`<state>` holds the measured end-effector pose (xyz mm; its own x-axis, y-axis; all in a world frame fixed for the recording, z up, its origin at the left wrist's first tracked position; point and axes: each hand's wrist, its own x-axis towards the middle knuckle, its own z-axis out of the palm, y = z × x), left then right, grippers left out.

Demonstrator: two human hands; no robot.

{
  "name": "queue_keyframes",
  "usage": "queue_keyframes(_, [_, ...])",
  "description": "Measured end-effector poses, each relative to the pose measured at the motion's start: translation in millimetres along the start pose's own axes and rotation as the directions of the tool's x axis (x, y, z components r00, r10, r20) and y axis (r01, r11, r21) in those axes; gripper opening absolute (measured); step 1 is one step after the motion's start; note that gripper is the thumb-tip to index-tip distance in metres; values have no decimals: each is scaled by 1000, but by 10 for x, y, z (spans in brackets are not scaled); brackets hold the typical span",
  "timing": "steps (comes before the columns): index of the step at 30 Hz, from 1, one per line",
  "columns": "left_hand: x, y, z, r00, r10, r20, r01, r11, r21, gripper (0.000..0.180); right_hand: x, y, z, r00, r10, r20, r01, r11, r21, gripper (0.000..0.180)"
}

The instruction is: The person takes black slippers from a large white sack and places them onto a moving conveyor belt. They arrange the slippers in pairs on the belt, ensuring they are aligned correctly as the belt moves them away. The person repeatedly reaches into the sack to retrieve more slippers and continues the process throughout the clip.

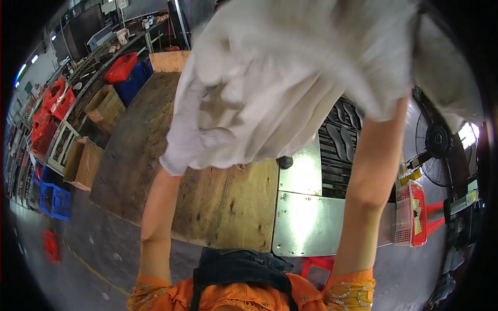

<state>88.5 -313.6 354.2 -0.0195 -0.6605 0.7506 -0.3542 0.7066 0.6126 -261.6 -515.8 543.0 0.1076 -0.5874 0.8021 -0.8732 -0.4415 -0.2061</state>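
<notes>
A large off-white cloth [280, 93] is held up in the air, its folds blurred by motion. It fills the upper middle of the head view and hangs over the work surface. My left hand [187, 132], in a whitish knit glove, is at the cloth's left edge. Its thumb sticks out to the right, while the fingers run up and merge with the fabric they hold. My right forearm [371, 166] reaches up under the cloth's right side; the fabric covers that hand and its fingers.
Below lies a worn wooden board [223, 207] beside a shiny metal plate [301, 223]. Dark sole-shaped pieces [340, 140] rest on slats to the right. A red-and-white basket [410, 212] and a fan [436, 142] stand farther right. Cardboard boxes [83, 163] and a blue crate [55, 201] are left.
</notes>
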Motion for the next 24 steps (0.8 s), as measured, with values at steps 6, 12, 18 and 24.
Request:
queue_keyframes(6, [-148, -201, 452, 839, -537, 91, 522, 840, 146, 52, 511, 444, -713, 985, 44, -165, -71, 985, -159, 64])
queue_keyframes(12, [-35, -501, 299, 874, -458, -158, 312, 782, -540, 26, 129, 585, -349, 998, 65, -25, -68, 988, -136, 63])
queue_keyframes(18, [811, 614, 393, 940, 134, -314, -165, 984, -72, 28, -903, 1, 483, 975, -32, 219, -3, 987, 158, 63])
queue_keyframes(24, [941, 837, 821, 946, 18, -324, 25, 992, 127, 28, -1658, -841, 683, 888, -271, 371, 68, 876, 478, 62])
